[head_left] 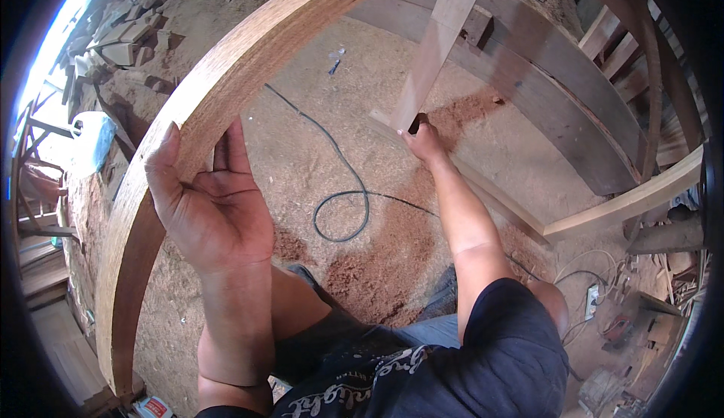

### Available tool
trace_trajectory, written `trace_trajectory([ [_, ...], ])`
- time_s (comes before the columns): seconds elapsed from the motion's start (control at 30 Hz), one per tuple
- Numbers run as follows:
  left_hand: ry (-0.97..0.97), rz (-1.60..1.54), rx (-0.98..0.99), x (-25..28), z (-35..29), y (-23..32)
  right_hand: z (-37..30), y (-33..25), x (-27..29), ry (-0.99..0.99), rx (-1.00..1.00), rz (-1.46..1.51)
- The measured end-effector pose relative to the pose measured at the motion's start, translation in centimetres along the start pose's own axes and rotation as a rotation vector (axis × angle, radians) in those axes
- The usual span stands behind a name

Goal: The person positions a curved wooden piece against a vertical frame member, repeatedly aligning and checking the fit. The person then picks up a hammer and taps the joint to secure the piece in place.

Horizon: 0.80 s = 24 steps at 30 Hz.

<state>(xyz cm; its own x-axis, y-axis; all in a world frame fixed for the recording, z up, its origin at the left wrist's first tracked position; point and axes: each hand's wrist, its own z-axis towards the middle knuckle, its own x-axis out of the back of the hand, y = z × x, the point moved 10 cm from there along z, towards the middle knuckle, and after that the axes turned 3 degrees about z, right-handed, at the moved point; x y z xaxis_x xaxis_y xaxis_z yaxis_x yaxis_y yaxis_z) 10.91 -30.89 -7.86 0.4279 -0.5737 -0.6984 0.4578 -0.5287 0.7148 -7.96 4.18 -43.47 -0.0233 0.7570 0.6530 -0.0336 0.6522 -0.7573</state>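
A long, pale wooden beam (219,75) slants up the left side of the view and looks bowed. My left hand (222,210) grips its edge, thumb on the upper face and the other fingers reaching behind it. Farther out, my right hand (426,143) is closed round the lower end of a flat wooden board (440,52). A narrow wooden strip (494,198) passes by that hand and runs down to the right. There it meets another pale wooden rail (630,201). Whether these pieces are joined at my right hand is hidden by the fingers.
A dark cable (339,154) loops over the dusty floor, with reddish sawdust (377,275) near my legs. Wide dark planks (558,78) lie at the far right. Wood offcuts (124,41) pile up at the far left. A white power strip (592,301) lies at the right.
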Motion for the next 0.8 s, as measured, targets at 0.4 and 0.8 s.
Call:
trace_trajectory([
  [0.4,0.019,0.040,0.004,0.1,0.1,-0.6,0.2,0.0,0.0,-0.029,0.010,-0.012],
  [0.8,0.023,-0.044,0.024,0.8,0.8,-0.7,0.0,0.2,-0.2,-0.010,-0.028,-0.053],
])
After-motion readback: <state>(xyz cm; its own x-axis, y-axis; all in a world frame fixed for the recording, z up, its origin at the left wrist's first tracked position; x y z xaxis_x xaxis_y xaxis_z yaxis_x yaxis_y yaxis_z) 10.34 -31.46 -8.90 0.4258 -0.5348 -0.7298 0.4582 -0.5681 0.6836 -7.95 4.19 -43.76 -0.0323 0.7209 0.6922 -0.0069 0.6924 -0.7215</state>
